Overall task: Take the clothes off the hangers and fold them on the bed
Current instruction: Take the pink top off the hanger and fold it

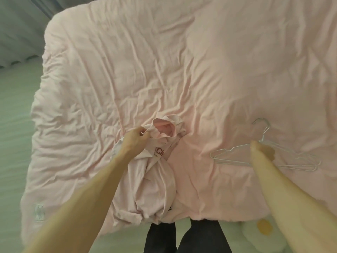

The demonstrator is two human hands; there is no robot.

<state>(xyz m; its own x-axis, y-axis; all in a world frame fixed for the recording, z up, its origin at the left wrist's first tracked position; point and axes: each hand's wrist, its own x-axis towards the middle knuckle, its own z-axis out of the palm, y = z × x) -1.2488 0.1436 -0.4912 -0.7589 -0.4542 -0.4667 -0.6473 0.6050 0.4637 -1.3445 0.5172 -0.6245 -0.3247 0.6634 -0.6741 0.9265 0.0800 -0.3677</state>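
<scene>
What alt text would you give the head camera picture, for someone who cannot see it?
A person's left hand pinches a pale pink shirt bunched on a pink duvet, seen from above. The right hand is at white wire hangers lying on the duvet to the right; blur hides its grip.

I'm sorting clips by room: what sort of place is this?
Most likely a bedroom: a wide bed under a crumpled pink cover, wire hangers on it, and a pink shirt bunched at its near edge.
</scene>
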